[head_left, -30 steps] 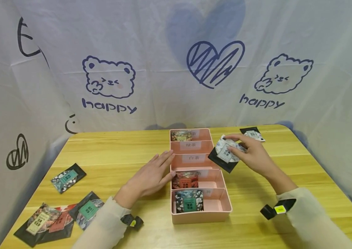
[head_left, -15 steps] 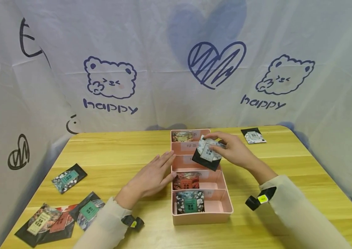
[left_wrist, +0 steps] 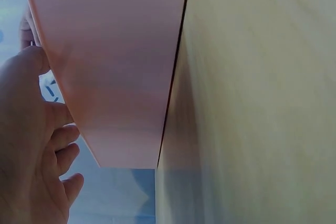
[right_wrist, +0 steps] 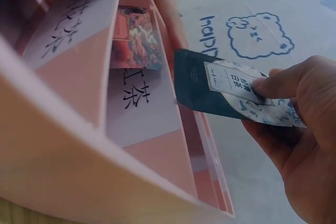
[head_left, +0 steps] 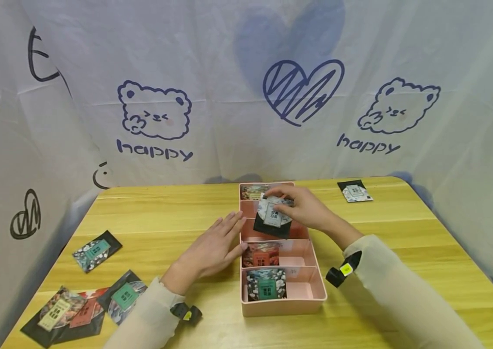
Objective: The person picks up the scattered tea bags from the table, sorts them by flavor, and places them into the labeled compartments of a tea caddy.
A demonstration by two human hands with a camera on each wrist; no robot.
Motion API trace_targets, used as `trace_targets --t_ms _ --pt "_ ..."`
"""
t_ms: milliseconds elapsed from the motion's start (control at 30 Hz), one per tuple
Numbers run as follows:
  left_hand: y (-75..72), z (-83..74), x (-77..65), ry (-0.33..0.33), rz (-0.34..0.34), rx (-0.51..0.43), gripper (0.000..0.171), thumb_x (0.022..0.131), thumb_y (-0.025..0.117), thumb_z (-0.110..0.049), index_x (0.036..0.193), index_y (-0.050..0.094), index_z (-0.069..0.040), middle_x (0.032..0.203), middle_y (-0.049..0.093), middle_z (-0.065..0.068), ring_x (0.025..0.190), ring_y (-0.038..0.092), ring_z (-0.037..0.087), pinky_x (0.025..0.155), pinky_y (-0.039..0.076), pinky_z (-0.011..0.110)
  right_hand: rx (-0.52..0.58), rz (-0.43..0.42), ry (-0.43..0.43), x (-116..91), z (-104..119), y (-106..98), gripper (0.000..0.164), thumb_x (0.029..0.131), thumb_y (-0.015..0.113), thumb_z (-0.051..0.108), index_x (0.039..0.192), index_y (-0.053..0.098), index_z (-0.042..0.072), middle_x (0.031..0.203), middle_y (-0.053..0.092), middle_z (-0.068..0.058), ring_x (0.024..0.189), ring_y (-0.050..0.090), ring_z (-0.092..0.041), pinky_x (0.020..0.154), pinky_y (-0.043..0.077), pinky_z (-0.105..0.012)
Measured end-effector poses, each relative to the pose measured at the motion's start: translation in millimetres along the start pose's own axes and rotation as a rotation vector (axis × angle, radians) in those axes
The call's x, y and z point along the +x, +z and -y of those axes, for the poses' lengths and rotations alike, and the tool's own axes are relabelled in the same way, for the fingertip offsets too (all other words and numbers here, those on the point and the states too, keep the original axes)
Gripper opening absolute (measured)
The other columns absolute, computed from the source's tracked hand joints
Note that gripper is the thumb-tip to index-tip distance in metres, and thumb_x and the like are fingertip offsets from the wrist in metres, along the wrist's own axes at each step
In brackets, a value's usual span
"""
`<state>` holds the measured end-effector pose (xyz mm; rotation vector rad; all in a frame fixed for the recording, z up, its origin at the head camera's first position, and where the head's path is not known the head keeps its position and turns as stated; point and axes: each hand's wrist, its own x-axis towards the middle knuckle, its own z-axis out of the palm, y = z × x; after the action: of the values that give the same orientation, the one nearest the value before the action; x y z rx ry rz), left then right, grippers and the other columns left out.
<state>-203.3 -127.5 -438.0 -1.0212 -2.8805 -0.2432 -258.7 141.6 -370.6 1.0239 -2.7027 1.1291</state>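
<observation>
My right hand [head_left: 309, 208] pinches a black-and-white tea sachet [head_left: 271, 216] by its upper edge, thumb on the front. The sachet hangs tilted over the middle compartments of a pink divided box [head_left: 283, 308], its lower end near the third compartment from the back. In the right wrist view, the thumb presses the printed face of the sachet [right_wrist: 210, 88]. My left hand [head_left: 211, 245] rests against the box's left rim with its fingers extended. A red sachet [head_left: 261, 255] and a green-labelled floral sachet [head_left: 266, 284] stand in the two front compartments.
A yellow-labelled sachet [head_left: 253, 192] is in the rear compartment. Another white-patterned sachet [head_left: 355, 191] lies at the back right of the table. On the left lie a floral sachet [head_left: 97, 251], a green-labelled one [head_left: 123, 296] and an overlapping pair [head_left: 56, 314].
My right hand has carried the black-and-white sachet leftward, from beside the box to above its middle compartments. The left hand has stayed at the rim.
</observation>
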Motion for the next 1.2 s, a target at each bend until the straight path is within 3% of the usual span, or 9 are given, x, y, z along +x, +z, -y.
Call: trace_targets --t_ms 467,667,900,1200 --pt "-10.8 8.6 5.8 0.004 0.049 -0.02 0.081 0.1 0.03 -0.062 0.156 0.019 -0.004 0.162 0.015 0.011 0.148 0.015 0.031 0.119 0.013 0.04 -0.051 0.093 0.007 20 -1 17 0.033 0.093 0.068 0.01 0.125 0.065 0.014 0.118 0.065 -0.006 0.099 0.061 -0.021 0.082 0.056 -0.039" --pt "-10.6 10.7 5.9 0.0 0.062 -0.033 0.084 0.098 0.03 -0.065 0.156 0.018 -0.006 0.162 0.014 0.009 0.148 0.012 0.026 0.119 0.011 0.038 -0.158 0.128 0.004 25 0 20 0.032 0.092 0.07 0.013 0.123 0.065 0.015 0.117 0.066 -0.005 0.099 0.062 -0.018 0.083 0.057 -0.037" --pt "-10.6 9.8 6.0 0.001 0.046 -0.04 0.085 0.098 0.026 -0.067 0.156 0.018 -0.006 0.162 0.014 0.009 0.148 0.012 0.026 0.12 0.013 0.038 -0.35 0.183 -0.031 32 1 20 0.033 0.092 0.07 0.019 0.124 0.065 0.016 0.125 0.065 -0.003 0.113 0.061 -0.02 0.096 0.052 -0.04" --pt "-9.9 9.3 4.2 -0.007 0.041 -0.047 0.087 0.097 0.027 -0.069 0.157 0.015 -0.007 0.162 0.013 0.009 0.148 0.014 0.028 0.119 0.015 0.039 -0.44 0.326 -0.065 36 7 25 0.035 0.094 0.068 0.022 0.127 0.063 0.014 0.116 0.068 -0.003 0.106 0.064 -0.021 0.09 0.054 -0.039"
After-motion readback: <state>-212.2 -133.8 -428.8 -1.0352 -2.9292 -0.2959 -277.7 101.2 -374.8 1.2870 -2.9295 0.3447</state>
